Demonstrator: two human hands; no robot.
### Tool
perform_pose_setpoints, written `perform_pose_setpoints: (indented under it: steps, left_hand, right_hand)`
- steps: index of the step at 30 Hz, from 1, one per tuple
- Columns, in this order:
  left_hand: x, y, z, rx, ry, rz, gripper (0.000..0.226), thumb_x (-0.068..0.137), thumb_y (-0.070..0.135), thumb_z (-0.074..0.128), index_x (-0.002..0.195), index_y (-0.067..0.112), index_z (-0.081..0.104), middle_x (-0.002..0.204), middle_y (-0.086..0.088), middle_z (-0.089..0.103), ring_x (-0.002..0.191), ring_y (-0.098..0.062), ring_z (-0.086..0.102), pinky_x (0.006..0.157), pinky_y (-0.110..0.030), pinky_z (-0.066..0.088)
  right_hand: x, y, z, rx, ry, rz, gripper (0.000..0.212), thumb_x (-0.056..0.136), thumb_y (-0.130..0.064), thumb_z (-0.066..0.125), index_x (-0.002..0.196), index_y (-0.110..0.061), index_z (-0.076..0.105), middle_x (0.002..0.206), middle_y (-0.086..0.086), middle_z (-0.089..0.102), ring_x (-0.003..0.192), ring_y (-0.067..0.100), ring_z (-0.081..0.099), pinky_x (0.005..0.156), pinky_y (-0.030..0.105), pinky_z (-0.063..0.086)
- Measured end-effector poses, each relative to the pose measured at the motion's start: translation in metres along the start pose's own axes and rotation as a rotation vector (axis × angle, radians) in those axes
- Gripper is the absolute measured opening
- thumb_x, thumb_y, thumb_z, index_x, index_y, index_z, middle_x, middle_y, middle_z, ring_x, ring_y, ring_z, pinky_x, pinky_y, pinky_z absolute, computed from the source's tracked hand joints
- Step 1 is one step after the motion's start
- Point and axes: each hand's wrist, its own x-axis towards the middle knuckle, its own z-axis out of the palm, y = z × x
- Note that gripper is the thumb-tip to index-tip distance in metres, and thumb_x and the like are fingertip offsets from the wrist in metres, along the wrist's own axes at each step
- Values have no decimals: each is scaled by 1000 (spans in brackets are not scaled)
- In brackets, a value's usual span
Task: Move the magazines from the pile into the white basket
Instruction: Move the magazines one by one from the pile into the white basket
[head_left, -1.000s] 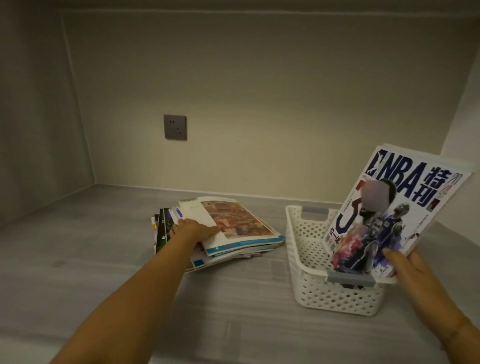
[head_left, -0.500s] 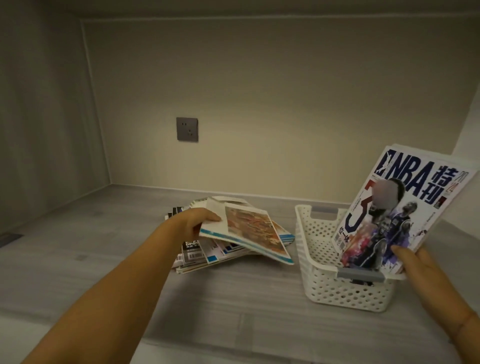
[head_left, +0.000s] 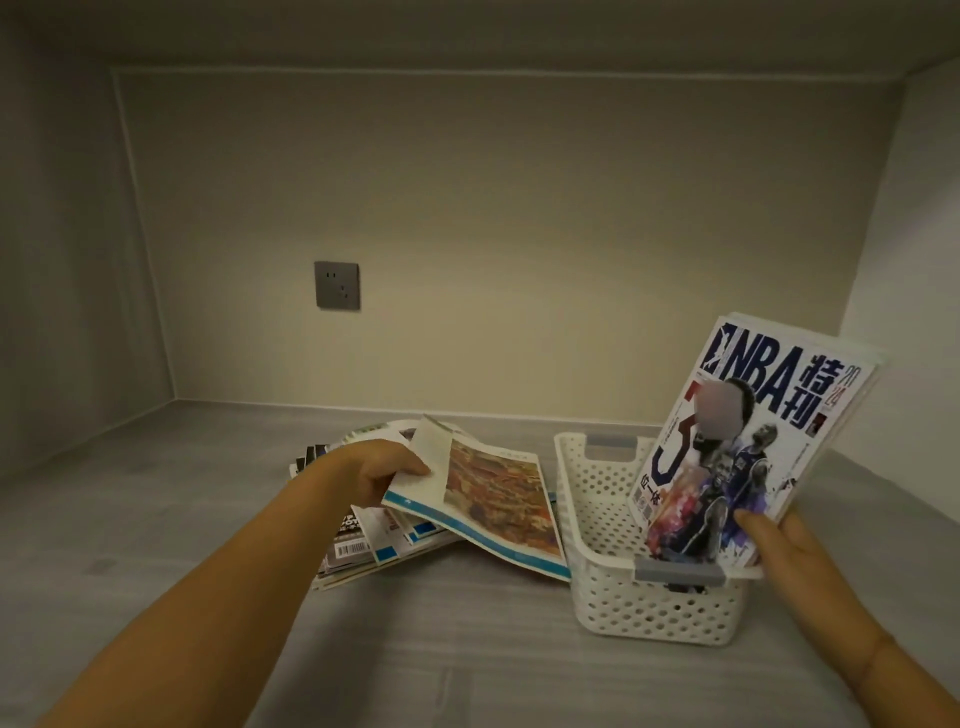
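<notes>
A pile of magazines (head_left: 358, 540) lies on the grey shelf, left of a white perforated basket (head_left: 649, 618). My left hand (head_left: 382, 470) grips the top magazine (head_left: 493, 509), a thin one with a reddish picture and blue edge, lifted off the pile and tilted toward the basket's left rim. Several magazines stand upright and leaning right inside the basket, the front one an NBA magazine (head_left: 748, 447). My right hand (head_left: 779, 545) holds the lower right edge of these upright magazines, thumb on the cover.
The shelf is a recess with a back wall, side walls and a ceiling close above. A grey wall socket (head_left: 336, 285) sits on the back wall above the pile. Grey shelf surface (head_left: 467, 665) spreads in front of the pile and basket.
My left hand has lifted the top magazine off the pile and carried it right, toward the basket. My right hand keeps holding the upright magazines.
</notes>
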Motion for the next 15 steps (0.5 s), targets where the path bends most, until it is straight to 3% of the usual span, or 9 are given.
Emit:
perform_pose_setpoints:
  steps: [3, 9, 13, 15]
  left_hand:
    - [-5, 0, -6, 13, -86, -38, 22, 89, 7, 48, 110, 3, 55, 85, -15, 73, 72, -29, 71, 55, -33, 58]
    - [8, -12, -7, 10, 104, -67, 28, 92, 26, 60, 110, 5, 55, 92, -15, 69, 78, -30, 66, 76, -42, 54]
    - [11, -11, -5, 94, 103, -102, 29, 89, 17, 64, 112, 3, 54, 91, -15, 67, 78, -28, 64, 68, -39, 54]
    - [10, -12, -9, 62, 64, -98, 36, 88, 13, 64, 121, 3, 53, 102, -16, 67, 90, -32, 65, 76, -42, 54]
  right_hand:
    - [-1, -2, 1, -9, 2, 0, 19, 95, -20, 40, 109, -27, 51, 99, -1, 62, 94, 22, 57, 87, 40, 42]
    - [-4, -7, 2, -20, 15, 19, 34, 95, -22, 40, 128, -16, 45, 111, 7, 56, 99, 24, 51, 87, 36, 36]
    - [-6, -10, 3, -27, 16, 29, 39, 95, -24, 41, 133, -14, 42, 109, 3, 52, 99, 22, 47, 87, 34, 33]
    - [-6, -11, 3, -19, 20, 28, 39, 95, -24, 41, 133, -16, 41, 110, 2, 51, 100, 21, 46, 88, 34, 32]
